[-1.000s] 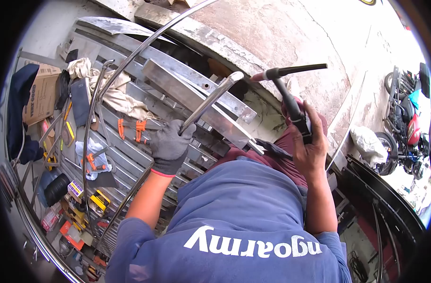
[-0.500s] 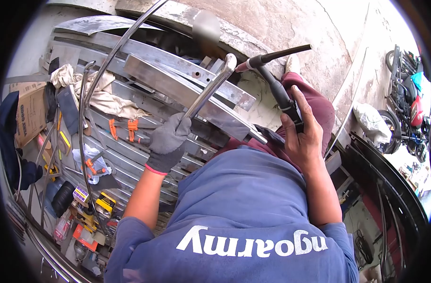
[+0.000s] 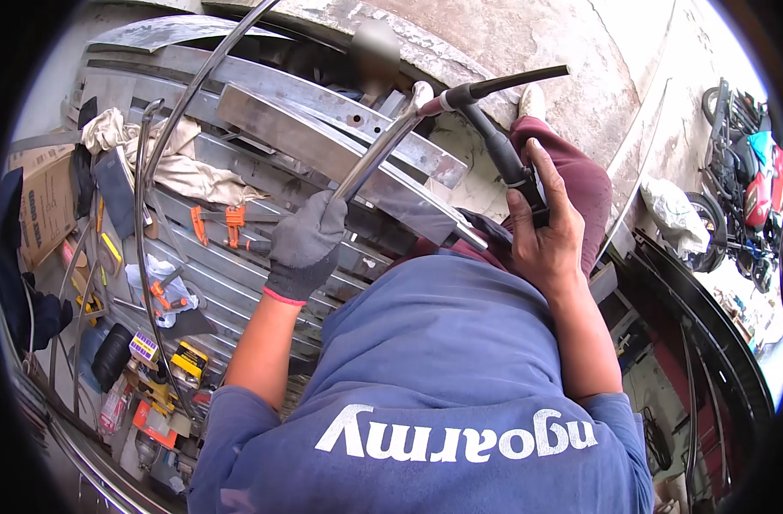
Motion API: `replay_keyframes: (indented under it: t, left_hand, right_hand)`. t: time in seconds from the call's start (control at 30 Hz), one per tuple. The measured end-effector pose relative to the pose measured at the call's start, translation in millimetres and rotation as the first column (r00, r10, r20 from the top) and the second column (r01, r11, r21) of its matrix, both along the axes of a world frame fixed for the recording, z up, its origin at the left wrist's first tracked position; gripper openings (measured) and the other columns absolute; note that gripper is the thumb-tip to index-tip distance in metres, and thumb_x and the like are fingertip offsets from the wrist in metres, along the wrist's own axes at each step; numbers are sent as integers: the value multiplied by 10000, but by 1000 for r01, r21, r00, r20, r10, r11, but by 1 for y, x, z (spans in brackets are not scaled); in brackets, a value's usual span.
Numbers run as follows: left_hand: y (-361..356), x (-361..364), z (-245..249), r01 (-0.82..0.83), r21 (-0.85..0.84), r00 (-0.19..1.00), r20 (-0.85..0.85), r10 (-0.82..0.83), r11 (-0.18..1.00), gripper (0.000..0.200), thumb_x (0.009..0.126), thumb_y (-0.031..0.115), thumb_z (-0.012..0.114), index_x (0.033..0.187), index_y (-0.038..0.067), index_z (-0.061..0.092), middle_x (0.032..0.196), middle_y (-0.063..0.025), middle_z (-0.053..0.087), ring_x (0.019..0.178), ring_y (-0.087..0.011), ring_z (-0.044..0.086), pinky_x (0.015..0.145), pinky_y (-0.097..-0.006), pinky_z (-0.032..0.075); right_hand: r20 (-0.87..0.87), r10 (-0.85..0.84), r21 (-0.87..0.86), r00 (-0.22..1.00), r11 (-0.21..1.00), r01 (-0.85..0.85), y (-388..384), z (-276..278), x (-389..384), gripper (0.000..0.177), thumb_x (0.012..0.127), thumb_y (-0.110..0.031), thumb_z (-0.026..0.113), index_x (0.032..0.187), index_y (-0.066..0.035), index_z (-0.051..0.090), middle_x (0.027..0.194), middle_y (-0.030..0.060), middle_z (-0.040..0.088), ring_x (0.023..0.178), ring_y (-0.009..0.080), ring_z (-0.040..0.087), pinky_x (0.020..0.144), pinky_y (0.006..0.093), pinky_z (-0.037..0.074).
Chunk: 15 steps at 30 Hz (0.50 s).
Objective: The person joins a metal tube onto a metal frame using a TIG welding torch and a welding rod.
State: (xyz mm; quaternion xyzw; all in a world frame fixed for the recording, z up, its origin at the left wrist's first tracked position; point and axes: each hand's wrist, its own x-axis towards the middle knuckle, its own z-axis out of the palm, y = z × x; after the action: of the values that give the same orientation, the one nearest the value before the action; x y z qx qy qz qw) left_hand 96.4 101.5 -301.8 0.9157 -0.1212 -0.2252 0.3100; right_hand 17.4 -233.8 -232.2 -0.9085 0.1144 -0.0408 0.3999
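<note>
My left hand [image 3: 304,248], in a grey work glove with a pink cuff edge, is wrapped round a shiny metal tube [image 3: 376,158]. The tube slants up and right over the flat bars and ends in a short bend. In my bare right hand [image 3: 546,218] is a black TIG welding torch [image 3: 498,147], gripped by its handle, thumb and forefinger stretched along it. The torch's pinkish nozzle overlaps the tube close to its bent end. Under the tube, flat metal bars [image 3: 280,128] lie across a slatted metal bench [image 3: 254,295].
Orange clamps [image 3: 234,227] and a beige cloth [image 3: 173,158] lie on the bench. Long bent tubes [image 3: 143,201] rise at the left, near a cardboard box [image 3: 47,206] and small boxes [image 3: 188,361]. A motorcycle [image 3: 743,184] stands far right beside a white sack [image 3: 670,218].
The torch nozzle has come slightly left and down, from beside the bent end onto the tube's outline. The tube shifts slightly with my left hand, and the whole view has moved a little.
</note>
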Motion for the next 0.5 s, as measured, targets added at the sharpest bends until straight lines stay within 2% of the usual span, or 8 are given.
replay_keyframes:
  t: [0.27, 0.5]
  left_hand:
    - [1, -1, -4, -2, 4, 1000, -6, 2, 1000, 411, 1169, 449, 591, 1257, 82, 751, 887, -258, 726, 876, -505, 738, 737, -533, 572]
    - [2, 0, -4, 5, 2, 1000, -6, -5, 1000, 412, 1167, 455, 595, 1260, 85, 751, 882, -260, 723, 869, -504, 735, 730, -530, 570]
  right_hand:
    - [10, 16, -8, 1000, 1000, -16, 0, 0, 0, 619, 1034, -40, 771, 1620, -41, 572, 1497, 256, 703, 1372, 406, 712, 1105, 439, 593]
    - [46, 38, -47, 998, 998, -35, 2, 1, 1, 629, 1026, -39, 777, 1620, -44, 571, 1456, 256, 723, 1303, 415, 745, 1049, 449, 619]
